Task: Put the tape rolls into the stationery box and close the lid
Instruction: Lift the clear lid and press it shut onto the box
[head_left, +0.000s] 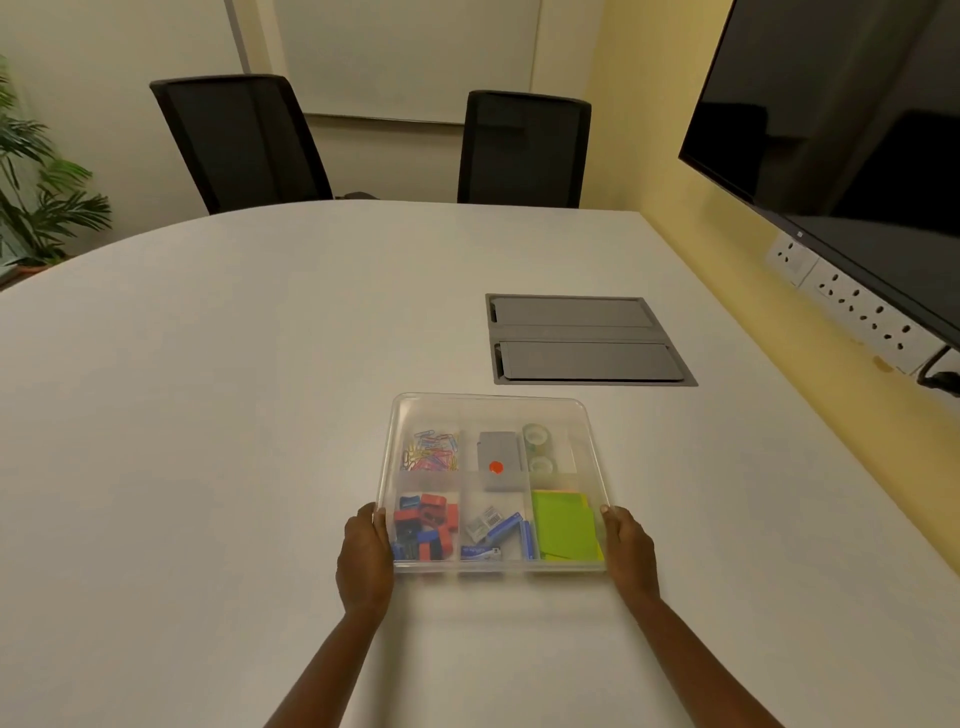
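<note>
While both hands grip its sides: clear plastic compartmented stationery box (410, 410), translucent lid (587, 415) on, two clear tape rolls (537, 449) inside far-right compartment; left hand (365, 558), right hand (628, 551) clasping the near corners.

Stationery box (592, 452): clear plastic, faintly frosted, smooth; lid (431, 410) same translucent plastic. Tape rolls (537, 449): glossy, see-through. Paper clips (431, 451): coloured coated wire. Green notes (563, 525): matt paper. Table (234, 389): matt, smooth, off-white. Floor-box hatch (582, 338) in table: matt grey. Screen (841, 114): glossy black. Chairs (239, 135): black mesh-like cloth backs.
</note>
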